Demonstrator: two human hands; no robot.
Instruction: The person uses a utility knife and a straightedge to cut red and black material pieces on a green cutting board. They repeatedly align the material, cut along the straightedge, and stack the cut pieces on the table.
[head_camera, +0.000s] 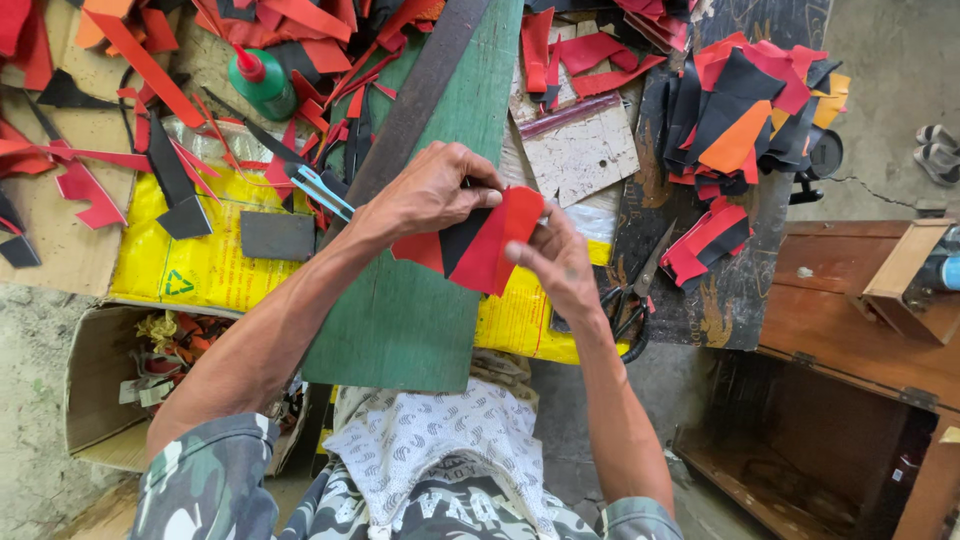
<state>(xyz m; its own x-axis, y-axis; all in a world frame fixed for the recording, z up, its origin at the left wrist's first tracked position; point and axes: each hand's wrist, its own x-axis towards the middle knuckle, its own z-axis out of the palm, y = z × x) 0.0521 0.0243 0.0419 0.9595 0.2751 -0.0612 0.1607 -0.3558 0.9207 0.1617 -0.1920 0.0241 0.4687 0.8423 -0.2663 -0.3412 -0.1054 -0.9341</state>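
Both my hands hold a joined piece of red and black sheet material (487, 245) above a green wooden board (420, 300). My left hand (430, 190) pinches its top edge from the left. My right hand (560, 262) grips its right side, thumb on the red part. The piece is made of a red flap, a black wedge and another red part underneath.
A green glue bottle with red cap (262, 82) stands at upper left among red and black scraps. Scissors (632, 300) lie right of my hand. A stack of cut pieces (745, 110) sits upper right. A cardboard box (100, 390) is lower left, a wooden chest (850, 340) at right.
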